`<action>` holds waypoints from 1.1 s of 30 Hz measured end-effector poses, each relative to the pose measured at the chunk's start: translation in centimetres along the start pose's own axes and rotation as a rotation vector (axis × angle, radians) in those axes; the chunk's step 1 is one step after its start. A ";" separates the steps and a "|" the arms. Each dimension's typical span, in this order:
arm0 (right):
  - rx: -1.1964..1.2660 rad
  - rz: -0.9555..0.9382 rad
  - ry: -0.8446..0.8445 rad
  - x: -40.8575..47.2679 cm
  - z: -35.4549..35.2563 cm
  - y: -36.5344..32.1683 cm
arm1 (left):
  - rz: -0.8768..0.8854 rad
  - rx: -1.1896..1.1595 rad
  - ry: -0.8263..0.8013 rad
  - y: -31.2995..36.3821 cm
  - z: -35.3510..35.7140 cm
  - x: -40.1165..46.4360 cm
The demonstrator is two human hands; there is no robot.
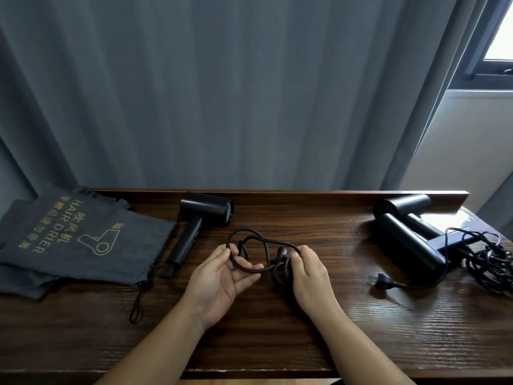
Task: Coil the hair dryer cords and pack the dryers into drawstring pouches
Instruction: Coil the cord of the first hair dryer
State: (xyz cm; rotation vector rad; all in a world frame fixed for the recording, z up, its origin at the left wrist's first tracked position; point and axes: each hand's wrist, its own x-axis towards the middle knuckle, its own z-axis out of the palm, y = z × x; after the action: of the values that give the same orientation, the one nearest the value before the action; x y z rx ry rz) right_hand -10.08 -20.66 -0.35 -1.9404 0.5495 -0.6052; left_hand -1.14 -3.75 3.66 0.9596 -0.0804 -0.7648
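Both hands over desk centre, coiling cord of the dryer at the back edge. Left hand palm-up, fingers hooked through the loop to size it; right hand clamps gathered turns. Pouches wait at left edge; two more dryers tangled right.

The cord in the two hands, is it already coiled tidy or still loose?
Still loose: the cord makes uneven open loops between the left hand and the right hand, with no neat bundle.
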 end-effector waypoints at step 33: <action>0.475 0.039 -0.051 0.4 -1.3 -0.2 | 0.859 1.286 0.425 1.7 -3.0 1.5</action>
State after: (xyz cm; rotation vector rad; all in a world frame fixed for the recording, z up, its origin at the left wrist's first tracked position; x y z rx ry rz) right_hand -10.56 -21.78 0.40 -1.4885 0.3695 -0.5975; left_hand 2.05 -1.93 2.81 2.0673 -0.6189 0.4258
